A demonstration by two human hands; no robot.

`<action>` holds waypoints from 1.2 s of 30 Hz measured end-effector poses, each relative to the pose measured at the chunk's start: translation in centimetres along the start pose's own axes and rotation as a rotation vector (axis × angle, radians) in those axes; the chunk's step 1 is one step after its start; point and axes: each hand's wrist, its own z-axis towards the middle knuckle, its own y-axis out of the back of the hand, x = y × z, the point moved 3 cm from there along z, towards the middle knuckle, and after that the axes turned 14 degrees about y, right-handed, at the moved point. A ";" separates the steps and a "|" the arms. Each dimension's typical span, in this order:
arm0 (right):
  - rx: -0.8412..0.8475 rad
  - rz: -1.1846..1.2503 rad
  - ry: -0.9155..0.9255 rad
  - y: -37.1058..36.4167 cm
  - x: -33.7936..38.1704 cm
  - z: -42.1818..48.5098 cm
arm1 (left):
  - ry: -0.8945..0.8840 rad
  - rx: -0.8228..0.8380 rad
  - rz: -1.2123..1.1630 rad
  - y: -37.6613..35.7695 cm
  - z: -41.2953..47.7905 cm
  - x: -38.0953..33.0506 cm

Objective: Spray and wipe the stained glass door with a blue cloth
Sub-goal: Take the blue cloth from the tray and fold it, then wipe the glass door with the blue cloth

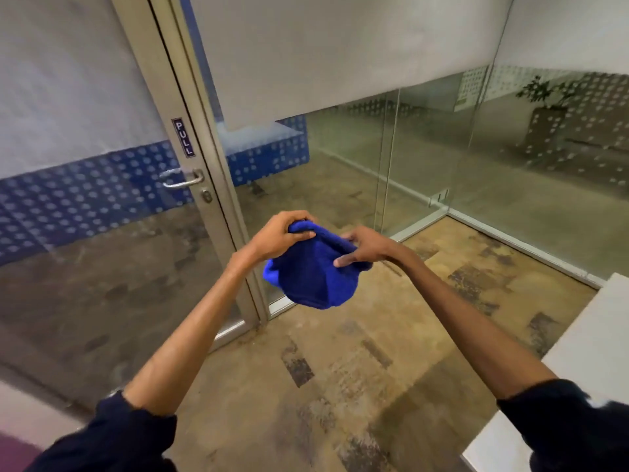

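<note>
A: Where are we?

B: A corridor with a worn, patchy floor and glass walls. The glass door stands to the left in a metal frame, with a lever handle and a "PULL" sign above it.

A: And the grip?

B: Both hands are closed on the blue cloth, held up in the air just in front of the door frame. The left hand bunches its upper edge with curled fingers; the right hand pinches the opposite side, thumb pressed on the front. The rest sags in a loose pouch below them.

A: How will it handle?

B: Soft, light and floppy, I'd judge, nothing to break. It looks thick, like terry. It wants folding into a flat pad, held across the palm rather than by a corner, so it presses evenly on the glass.

A: A spray bottle?

B: None in view. A pale table edge shows at right, well apart from the door.
</note>
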 end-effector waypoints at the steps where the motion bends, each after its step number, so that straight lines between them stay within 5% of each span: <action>1: -0.006 0.011 0.027 0.1 0.5 0.7 | 0.030 -0.046 -0.026 0.9 -0.5 0.8; 8: -0.099 0.132 0.153 2.1 4.5 4.9 | 0.251 -0.268 -0.180 6.8 -4.0 4.3; 16: -0.181 0.439 0.241 3.9 9.9 9.7 | 0.530 -0.160 -0.221 13.4 -8.0 4.9; 25: -0.354 0.488 0.313 3.8 15.0 14.4 | 0.457 -0.962 -0.346 19.1 -12.5 3.3; 31: -0.507 0.385 0.401 4.9 18.9 16.5 | 0.344 -1.110 -0.341 21.8 -13.5 1.0; 36: -0.691 0.211 0.504 5.4 22.2 17.3 | 0.298 -1.230 -0.095 23.4 -14.5 -0.3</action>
